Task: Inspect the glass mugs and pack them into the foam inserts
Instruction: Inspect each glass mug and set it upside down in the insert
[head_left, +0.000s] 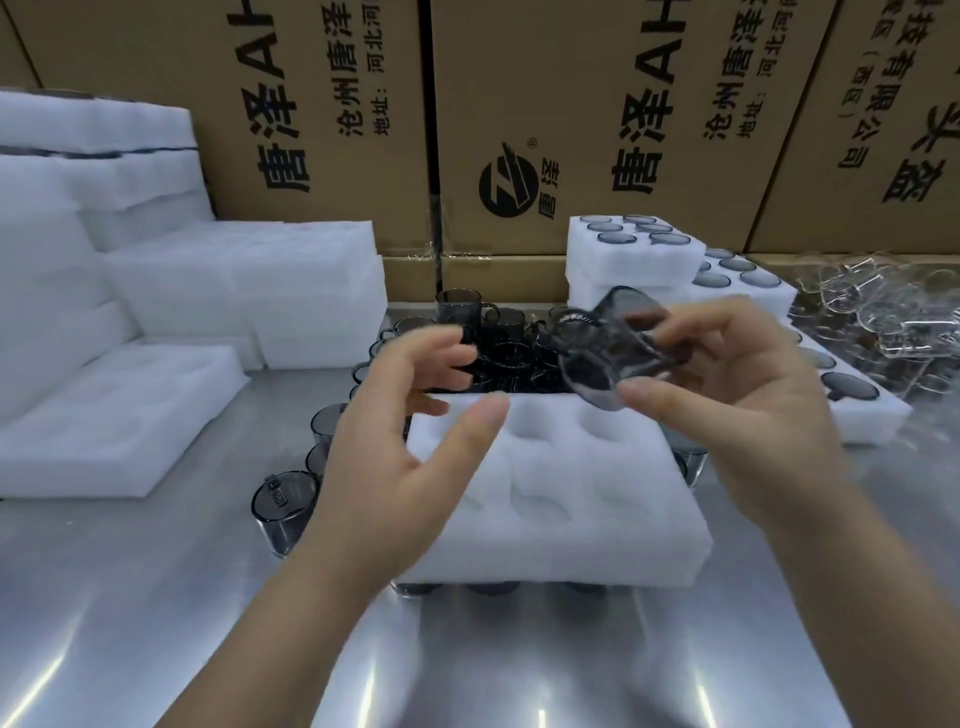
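Table (519, 665): a brushed metal top is seen, on which streaks of light are reflected.
Cartons (519, 104): brown cardboard is stacked as a wall behind the Table, and large black Chinese characters are printed sideways on it.
Logo (508, 180): a round black emblem is printed on the middle carton.
Film (431, 252): crumpled clear wrap is seen at the seam between two Cartons.

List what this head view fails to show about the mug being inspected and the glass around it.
Head view:
- Smoky mug in right hand: motion-blurred; flaws unreadable.
- Glass under the foam insert: hidden by the insert, only dark bases show.
- Loose mugs behind: partly covered by left hand.
- Clear glassware: blurred, cut by right edge.
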